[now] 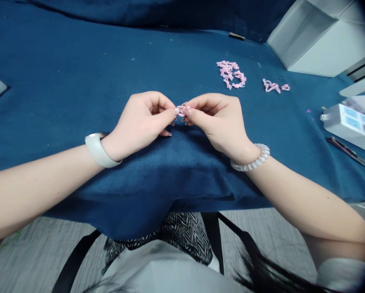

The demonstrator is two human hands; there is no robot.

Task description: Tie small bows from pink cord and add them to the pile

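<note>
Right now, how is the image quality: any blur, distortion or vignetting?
Head view: even light, soft shadow under both hands on the blue cloth; the pink piece pinched between left hand and right hand is small and soft; corners darken at right; edges bend.

Blue cloth-covered table [79, 73]; white shelf unit [319, 36] far right; grey floor [27, 256].

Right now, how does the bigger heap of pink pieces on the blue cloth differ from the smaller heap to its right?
The bigger heap holds many pieces piled close; the smaller heap holds only a few. The bigger heap forms a tall clump; the smaller heap spreads sideways, with one piece a little apart at its right end. The bigger heap lies nearer the hands. Both are pale pink loops lying untouched on the blue cloth.
</note>
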